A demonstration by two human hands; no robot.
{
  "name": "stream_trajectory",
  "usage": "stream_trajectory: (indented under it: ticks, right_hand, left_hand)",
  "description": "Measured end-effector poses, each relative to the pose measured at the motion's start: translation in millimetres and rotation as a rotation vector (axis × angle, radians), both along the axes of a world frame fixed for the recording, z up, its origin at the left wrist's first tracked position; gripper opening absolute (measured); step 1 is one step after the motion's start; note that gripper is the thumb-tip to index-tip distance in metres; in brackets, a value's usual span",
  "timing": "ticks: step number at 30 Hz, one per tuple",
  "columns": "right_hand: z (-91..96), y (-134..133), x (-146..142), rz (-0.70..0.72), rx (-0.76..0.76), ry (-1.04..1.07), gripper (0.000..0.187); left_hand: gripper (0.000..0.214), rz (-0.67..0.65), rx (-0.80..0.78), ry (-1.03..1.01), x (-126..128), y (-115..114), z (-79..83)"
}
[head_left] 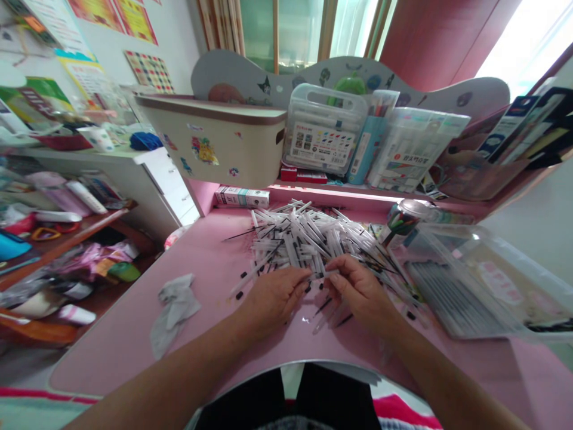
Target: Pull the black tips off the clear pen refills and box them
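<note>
A big heap of clear plastic pen barrels and thin black refills (308,236) lies on the pink desk (215,263). My left hand (273,295) and my right hand (360,289) meet at the heap's near edge. Both pinch one clear pen barrel (323,275) between their fingertips, the left hand at its left end, the right hand at its right end. Loose black refills and caps lie scattered under and around my hands.
A clear plastic box (465,280) with dark pens in rows sits right of the heap. A crumpled grey tissue (174,301) lies to the left. A beige bin (215,137), marker cases (324,128) and a small carton (242,196) stand on the back shelf.
</note>
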State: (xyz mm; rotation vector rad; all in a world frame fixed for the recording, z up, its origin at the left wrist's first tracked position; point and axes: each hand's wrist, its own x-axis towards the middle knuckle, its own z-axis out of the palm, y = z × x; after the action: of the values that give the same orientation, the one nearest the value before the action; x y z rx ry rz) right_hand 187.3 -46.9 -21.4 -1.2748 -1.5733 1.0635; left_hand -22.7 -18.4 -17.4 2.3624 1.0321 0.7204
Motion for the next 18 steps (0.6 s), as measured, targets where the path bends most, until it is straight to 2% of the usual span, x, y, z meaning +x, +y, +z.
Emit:
stream_trajectory:
  ticks: [3,5,7,9,12,15,18]
  right_hand:
    - [5.1,-1,0,-0.04,0.043,-0.021,0.012]
    - [9.2,-1,-1,-0.049,0.022,0.034,0.011]
    - [11.7,-1,-3,-0.054,-0.022,0.102,0.012]
    - [12.4,0,-5,-0.059,-0.054,0.151,0.016]
    - [11.4,1,-5,-0.051,-0.07,0.211,0.021]
    - [10.9,1,-5,-0.035,-0.068,0.255,0.021]
    - [11.7,0,-5,-0.01,-0.069,0.276,0.022]
  left_hand:
    - [0.023,0.078,0.062,-0.121,-2,0,2.2]
    - [0.017,0.175,0.123,-0.267,-6,0,4.4]
    - [0.012,0.244,0.118,-0.455,-11,0,7.3]
    - [0.009,0.264,0.025,-0.67,-13,1,11.0]
    - [0.012,0.25,-0.21,-0.955,-12,2,16.5]
    - [0.019,0.213,-0.439,-1.098,-9,5,18.2]
    - [0.024,0.211,-0.579,-1.162,-7,8,15.3]
